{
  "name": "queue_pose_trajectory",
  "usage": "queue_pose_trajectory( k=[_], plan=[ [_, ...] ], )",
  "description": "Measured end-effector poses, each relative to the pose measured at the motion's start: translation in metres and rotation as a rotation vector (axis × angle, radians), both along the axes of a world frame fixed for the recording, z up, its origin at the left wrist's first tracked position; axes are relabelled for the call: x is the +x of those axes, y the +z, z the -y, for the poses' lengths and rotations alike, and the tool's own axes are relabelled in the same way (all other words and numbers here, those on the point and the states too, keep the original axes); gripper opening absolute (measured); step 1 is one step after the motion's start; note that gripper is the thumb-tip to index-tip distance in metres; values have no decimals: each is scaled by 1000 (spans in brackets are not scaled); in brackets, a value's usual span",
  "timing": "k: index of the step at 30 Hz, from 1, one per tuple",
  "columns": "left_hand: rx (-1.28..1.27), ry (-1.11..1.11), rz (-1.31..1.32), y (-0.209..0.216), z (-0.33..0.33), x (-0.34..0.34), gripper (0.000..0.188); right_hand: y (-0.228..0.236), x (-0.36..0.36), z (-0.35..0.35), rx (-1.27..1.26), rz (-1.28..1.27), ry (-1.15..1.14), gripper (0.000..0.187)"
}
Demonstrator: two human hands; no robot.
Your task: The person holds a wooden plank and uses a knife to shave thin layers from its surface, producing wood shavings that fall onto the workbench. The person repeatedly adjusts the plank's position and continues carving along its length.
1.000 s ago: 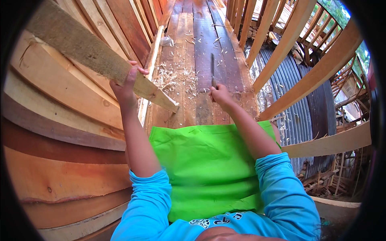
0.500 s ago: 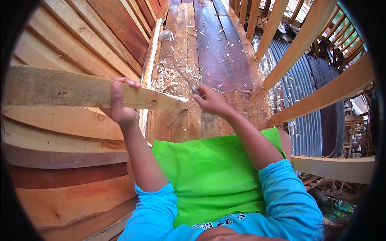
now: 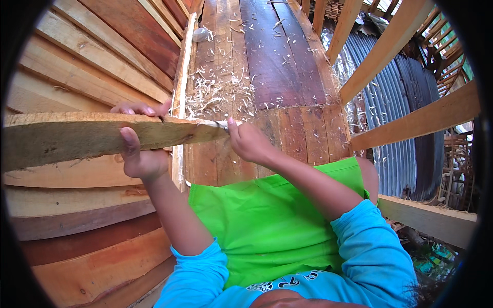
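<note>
A long wooden board (image 3: 77, 136) comes in from the left, its narrowed end reaching the middle of the view. My left hand (image 3: 145, 161) grips it from below, thumb on the near face and fingers over the far edge. At the board's pale, freshly cut tip my right hand (image 3: 249, 142) is closed around a knife (image 3: 226, 129). Most of the knife is hidden by the hand and the board; the little that shows touches the tip.
Curled wood shavings (image 3: 218, 95) lie on the plank floor (image 3: 277, 61) ahead. A plank wall (image 3: 102, 56) rises at left, with a small clear container (image 3: 201, 35) near its base. Wooden railing slats (image 3: 411, 123) stand at right, corrugated metal sheets (image 3: 390, 92) beyond. Bright green cloth (image 3: 272, 220) covers my lap.
My right hand has moved slightly left and down, bringing the knife from above the shavings onto the board's tip. My left hand and the board have shifted left, and the board has turned.
</note>
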State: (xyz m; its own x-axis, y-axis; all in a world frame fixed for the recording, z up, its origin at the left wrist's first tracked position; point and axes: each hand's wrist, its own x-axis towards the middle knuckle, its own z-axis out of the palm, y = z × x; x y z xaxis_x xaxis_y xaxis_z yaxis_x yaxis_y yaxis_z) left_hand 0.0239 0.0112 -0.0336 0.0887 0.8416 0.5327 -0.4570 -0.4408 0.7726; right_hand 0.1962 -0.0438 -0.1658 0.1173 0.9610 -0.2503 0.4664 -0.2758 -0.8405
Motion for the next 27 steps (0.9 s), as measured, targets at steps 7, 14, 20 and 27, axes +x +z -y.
queue_pose_trajectory(
  k=[7, 14, 20, 27],
  plan=[
    [6, 168, -15, -5, 6, 9, 48, 12, -8, 2, 164, -81, 65, 58],
    [-9, 165, 3, -2, 10, 24, 50, -31, 28, -3, -143, 47, 175, 51],
    [-37, 213, 28, -4, 16, 22, 51, -12, 19, -9, -105, -125, 219, 50],
    [-69, 391, 52, -4, 11, 21, 57, 14, -11, -1, 248, -174, 150, 47]
  ],
)
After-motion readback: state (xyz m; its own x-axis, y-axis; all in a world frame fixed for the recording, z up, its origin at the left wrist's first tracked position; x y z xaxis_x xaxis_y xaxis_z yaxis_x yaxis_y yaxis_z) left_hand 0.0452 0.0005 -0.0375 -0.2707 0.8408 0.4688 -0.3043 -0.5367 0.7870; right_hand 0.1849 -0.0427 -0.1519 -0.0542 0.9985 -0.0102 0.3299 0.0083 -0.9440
